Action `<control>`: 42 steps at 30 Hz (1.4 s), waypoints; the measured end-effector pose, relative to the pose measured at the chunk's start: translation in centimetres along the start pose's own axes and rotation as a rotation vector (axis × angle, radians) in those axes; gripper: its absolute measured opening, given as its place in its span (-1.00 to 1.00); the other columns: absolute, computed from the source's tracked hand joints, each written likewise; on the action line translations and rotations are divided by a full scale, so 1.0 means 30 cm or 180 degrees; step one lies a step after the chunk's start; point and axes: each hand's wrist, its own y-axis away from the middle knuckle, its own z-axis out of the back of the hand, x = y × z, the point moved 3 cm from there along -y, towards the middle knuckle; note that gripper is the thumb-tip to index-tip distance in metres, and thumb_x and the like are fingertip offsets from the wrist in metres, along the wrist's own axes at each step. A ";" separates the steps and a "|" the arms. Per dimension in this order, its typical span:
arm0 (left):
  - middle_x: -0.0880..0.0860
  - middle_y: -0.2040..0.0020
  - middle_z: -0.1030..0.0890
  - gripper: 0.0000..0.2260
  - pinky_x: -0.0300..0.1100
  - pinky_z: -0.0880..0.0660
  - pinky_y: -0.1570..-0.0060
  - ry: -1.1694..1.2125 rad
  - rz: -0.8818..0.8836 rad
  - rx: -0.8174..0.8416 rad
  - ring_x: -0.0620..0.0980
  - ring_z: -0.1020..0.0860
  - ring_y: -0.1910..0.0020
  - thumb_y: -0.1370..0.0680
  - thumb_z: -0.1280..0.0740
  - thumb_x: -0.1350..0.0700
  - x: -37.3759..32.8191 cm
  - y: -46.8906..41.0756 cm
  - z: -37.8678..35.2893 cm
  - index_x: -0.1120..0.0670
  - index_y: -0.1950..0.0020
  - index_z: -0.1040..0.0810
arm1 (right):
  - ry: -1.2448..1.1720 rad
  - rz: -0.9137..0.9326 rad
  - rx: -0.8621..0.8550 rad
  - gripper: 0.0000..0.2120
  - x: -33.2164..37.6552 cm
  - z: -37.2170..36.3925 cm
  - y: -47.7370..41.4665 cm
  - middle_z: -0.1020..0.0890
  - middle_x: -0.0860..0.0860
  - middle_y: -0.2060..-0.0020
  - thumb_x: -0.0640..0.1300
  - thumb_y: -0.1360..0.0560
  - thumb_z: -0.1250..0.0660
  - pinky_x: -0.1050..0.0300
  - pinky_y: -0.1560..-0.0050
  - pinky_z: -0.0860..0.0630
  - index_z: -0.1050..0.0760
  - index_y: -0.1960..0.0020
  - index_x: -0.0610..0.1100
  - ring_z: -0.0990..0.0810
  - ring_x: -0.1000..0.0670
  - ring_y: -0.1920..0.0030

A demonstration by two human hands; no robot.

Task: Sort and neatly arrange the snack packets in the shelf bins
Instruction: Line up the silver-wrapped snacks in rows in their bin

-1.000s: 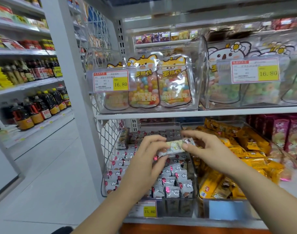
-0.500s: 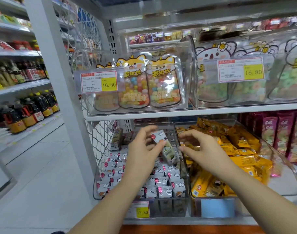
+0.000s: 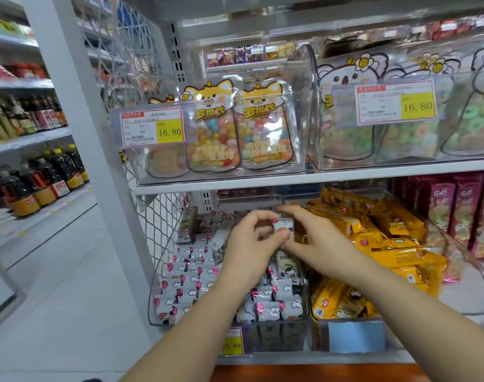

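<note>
Shop shelves (image 3: 263, 184) carry clear bins: on the lower shelf the left bin (image 3: 153, 312) holds small white packets (image 3: 185, 274) with red balloons, the right bin (image 3: 468, 271) yellow packets (image 3: 400, 255). Over the far end of the left bin, left hand (image 3: 249, 246) and right hand (image 3: 320, 244) both pinch one small packet (image 3: 282, 225) between fingertips, though blur hides detail. I would lay it flat, face up, in line with the rows below, clear of the yellow ones. Upper price tags (image 3: 169, 132) read 16.80; candy bags (image 3: 258, 133) say 罗班长; the near tag (image 3: 232, 345) reads 15.80.
</note>
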 end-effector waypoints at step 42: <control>-0.11 0.19 -0.58 -0.91 -0.21 -0.46 0.17 -0.3100 0.0168 0.0601 -0.08 -0.55 0.16 -0.51 -0.37 -0.02 0.137 -0.014 0.052 -0.05 0.04 -0.61 | 0.3262 -0.0238 0.1234 -0.89 0.015 -0.129 -0.022 -0.58 -0.03 -0.10 -0.11 -0.53 -0.23 -0.31 -0.42 0.17 -0.49 -0.03 -0.07 -0.26 -0.11 -0.36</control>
